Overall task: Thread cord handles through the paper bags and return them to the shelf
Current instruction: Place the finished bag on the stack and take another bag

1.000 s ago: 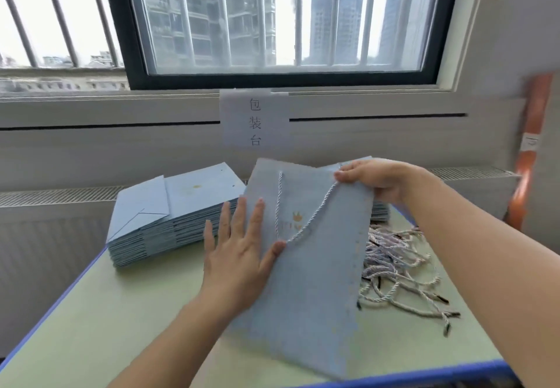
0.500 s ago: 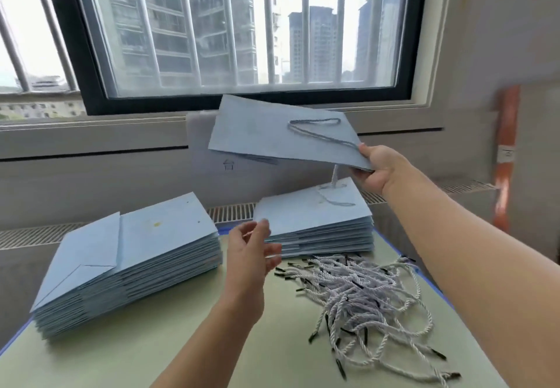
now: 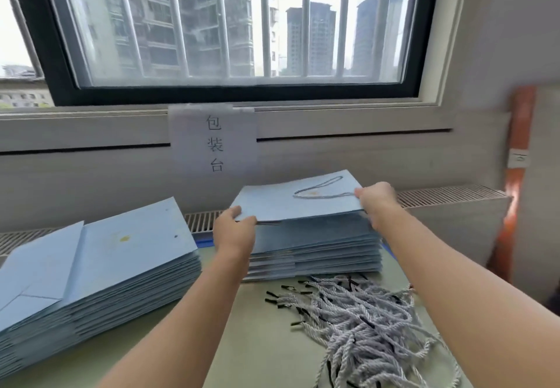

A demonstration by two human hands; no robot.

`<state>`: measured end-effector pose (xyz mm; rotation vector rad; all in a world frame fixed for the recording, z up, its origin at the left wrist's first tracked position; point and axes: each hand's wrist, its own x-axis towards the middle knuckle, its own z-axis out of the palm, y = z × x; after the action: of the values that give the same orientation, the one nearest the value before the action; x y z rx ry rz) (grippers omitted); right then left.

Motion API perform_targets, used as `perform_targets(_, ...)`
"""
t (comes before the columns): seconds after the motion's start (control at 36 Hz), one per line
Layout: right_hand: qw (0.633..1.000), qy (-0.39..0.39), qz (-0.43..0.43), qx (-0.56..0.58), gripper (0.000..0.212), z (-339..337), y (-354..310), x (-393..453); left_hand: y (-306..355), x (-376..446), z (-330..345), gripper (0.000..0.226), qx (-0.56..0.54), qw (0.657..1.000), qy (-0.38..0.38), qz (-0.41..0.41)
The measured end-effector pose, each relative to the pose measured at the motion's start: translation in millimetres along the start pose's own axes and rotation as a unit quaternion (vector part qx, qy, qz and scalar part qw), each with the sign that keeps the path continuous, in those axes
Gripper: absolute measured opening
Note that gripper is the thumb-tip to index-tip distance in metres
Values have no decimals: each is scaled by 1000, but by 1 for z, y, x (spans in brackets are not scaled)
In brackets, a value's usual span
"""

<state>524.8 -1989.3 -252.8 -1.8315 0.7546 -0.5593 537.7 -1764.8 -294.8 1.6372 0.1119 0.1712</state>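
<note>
- Both hands hold one flat pale blue paper bag (image 3: pixel 291 203). The left hand (image 3: pixel 235 225) grips its near left corner, thumb on top and fingers beneath. The right hand (image 3: pixel 375 201) pinches its right edge, fingers curled round it.
- That bag lies level on top of the finished stack (image 3: pixel 315 248), at the back of the green table (image 3: pixel 266 342) below the window (image 3: pixel 230 24). Its left edge sits slightly raised, a dark gap showing above the bag beneath.
- Judged step: a threaded bag is being laid down and squared onto the finished stack. The next move likely calls for letting go once edges line up, then reaching to the unthreaded stack.
- The unthreaded stack (image 3: pixel 94 269) lies to the left of the finished stack, well apart, and looks somewhat larger.
- A heap of loose cords (image 3: pixel 363 321), white-grey twisted rope with black tips, lies just in front of the finished stack.
- The held bag looks crisp, creased flat and matte.
- Its cord handle (image 3: pixel 321 189) lies as a thin loop on the upper face, near the right hand.
</note>
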Motion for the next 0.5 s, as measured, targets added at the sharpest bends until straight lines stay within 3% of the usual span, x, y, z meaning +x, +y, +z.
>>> perform_targets(0.08,974,22,-64,-218,32,0,9,1,-12,-3,-1,47,209,978,8,21)
perform_targets(0.19,943,19,-79,-322,30,5,20,-1,-21,-14,1,28,387,921,-34,9)
perform_targets(0.36,922,30,-79,-377,35,12,41,-11,-28,-24,3,32,438,897,-40,45)
perform_targets(0.5,909,49,-102,-401,40,9,33,-19,-26,-31,1,51,453,883,-70,103)
